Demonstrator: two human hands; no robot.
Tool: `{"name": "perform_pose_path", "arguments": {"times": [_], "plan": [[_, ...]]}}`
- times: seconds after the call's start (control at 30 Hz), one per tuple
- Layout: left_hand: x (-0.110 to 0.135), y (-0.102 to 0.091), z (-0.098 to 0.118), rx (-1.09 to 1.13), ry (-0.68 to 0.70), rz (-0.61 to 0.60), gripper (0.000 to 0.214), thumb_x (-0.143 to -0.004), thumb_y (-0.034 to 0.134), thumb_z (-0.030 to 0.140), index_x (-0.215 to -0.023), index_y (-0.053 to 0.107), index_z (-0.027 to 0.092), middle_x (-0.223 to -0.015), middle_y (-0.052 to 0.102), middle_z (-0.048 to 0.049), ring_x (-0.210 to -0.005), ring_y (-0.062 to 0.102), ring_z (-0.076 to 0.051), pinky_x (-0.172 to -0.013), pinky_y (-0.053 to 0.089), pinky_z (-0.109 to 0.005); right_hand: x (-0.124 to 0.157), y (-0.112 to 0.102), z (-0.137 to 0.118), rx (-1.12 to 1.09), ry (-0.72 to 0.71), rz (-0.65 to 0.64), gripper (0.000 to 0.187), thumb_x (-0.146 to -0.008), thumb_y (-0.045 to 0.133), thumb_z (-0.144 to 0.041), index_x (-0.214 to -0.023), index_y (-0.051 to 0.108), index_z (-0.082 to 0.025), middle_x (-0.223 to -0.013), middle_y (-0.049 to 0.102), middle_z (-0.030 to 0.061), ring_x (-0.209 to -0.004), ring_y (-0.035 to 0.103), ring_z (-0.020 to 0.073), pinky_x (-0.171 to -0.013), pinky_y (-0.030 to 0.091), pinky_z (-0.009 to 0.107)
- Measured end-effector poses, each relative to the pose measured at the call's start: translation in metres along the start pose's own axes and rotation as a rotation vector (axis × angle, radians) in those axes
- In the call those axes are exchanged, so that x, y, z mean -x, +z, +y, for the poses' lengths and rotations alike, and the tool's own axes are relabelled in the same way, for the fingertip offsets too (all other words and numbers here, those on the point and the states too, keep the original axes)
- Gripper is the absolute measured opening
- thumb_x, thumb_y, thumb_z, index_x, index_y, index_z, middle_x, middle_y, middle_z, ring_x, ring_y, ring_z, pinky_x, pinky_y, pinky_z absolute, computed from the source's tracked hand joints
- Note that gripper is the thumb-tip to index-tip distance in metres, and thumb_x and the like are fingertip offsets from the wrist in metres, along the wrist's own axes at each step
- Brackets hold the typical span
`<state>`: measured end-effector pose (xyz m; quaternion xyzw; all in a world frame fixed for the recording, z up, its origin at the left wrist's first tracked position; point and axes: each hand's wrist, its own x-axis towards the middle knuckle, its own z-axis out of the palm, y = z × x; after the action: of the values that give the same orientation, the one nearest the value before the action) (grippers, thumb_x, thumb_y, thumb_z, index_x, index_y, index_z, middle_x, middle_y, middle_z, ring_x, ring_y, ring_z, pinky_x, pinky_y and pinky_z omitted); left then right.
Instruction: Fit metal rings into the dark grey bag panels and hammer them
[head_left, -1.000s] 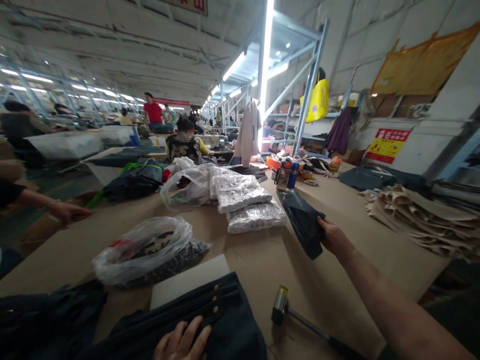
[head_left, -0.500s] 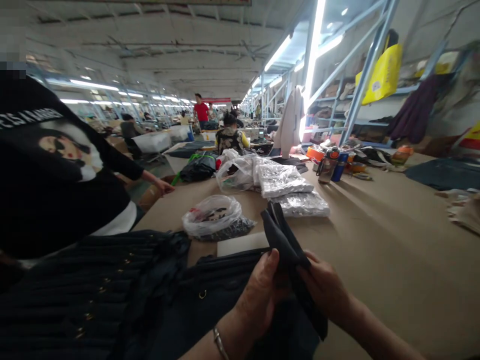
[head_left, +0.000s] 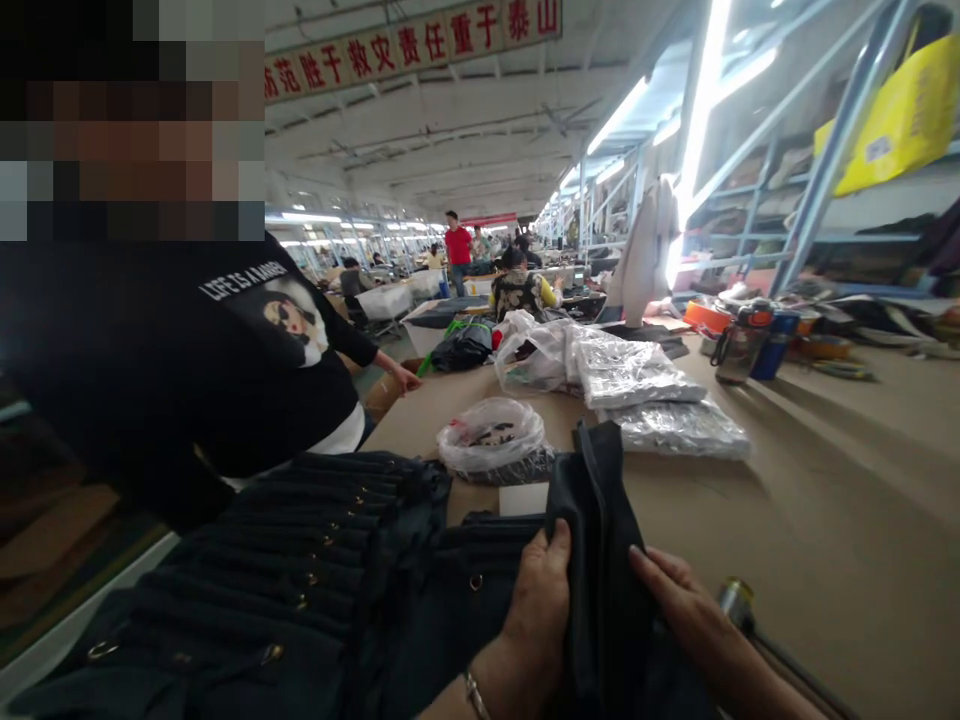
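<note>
My left hand (head_left: 541,605) and my right hand (head_left: 679,602) both grip a folded piece of dark fabric (head_left: 604,540), held upright between them above the brown table (head_left: 825,520). The left thumb presses its left face and the right fingers close on its right side. Under my hands lies a pile of dark garments with metal rings and studs (head_left: 315,570). A small white card (head_left: 523,498) shows just beyond them. A hammer's metal head (head_left: 736,600) pokes out right of my right wrist.
A person in a black printed shirt (head_left: 187,350) stands close on the left, one hand on the table edge. Clear plastic bags (head_left: 495,440) and wrapped packs (head_left: 637,385) lie farther back, with bottles (head_left: 750,345) beyond. Metal shelving (head_left: 825,170) rises at the right.
My right hand brought the dark fabric piece from the table's middle to my left hand, which left the garment pile to grip it. My view swung left, bringing the standing person close.
</note>
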<state>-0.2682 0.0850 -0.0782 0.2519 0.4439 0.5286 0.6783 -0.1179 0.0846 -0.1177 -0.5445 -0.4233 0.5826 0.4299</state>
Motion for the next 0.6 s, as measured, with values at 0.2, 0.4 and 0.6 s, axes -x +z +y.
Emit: {"name": "perform_pose_path", "arguments": {"times": [0.2,0.4,0.6], "plan": [[-0.008,-0.024,0.025,0.271,-0.195,0.027,0.041,-0.084,0.051,0.047,-0.106,0.059,0.013,-0.092,0.069,-0.0099,-0.086,0.066,-0.023,-0.084,0.049,-0.039,-0.007,-0.074,0.001,0.129,0.010,0.153,0.043,-0.066,0.062,-0.058,-0.085,0.067,-0.019,-0.077,0.069,0.0065,-0.078,0.065,0.0260,-0.068,0.054,0.035],[-0.003,-0.034,0.040,0.307,-0.358,-0.225,0.058,-0.081,0.047,0.060,-0.104,0.063,0.009,-0.087,0.070,-0.0118,-0.092,0.064,-0.027,-0.092,0.043,-0.040,-0.021,-0.101,0.005,0.894,-0.672,0.366,0.039,-0.077,0.055,-0.044,-0.109,0.061,-0.023,-0.110,0.060,0.0100,-0.101,0.057,0.0274,-0.085,0.048,0.044],[0.018,-0.018,0.036,0.479,-0.350,-0.393,0.059,-0.083,0.043,0.057,-0.107,0.063,0.007,-0.100,0.068,-0.0131,-0.103,0.059,-0.025,-0.099,0.036,-0.036,-0.019,-0.038,-0.008,0.856,-1.155,0.022,0.027,-0.083,0.054,-0.032,-0.110,0.058,-0.035,-0.103,0.062,0.0065,-0.103,0.056,0.0222,-0.082,0.050,0.037]]}}
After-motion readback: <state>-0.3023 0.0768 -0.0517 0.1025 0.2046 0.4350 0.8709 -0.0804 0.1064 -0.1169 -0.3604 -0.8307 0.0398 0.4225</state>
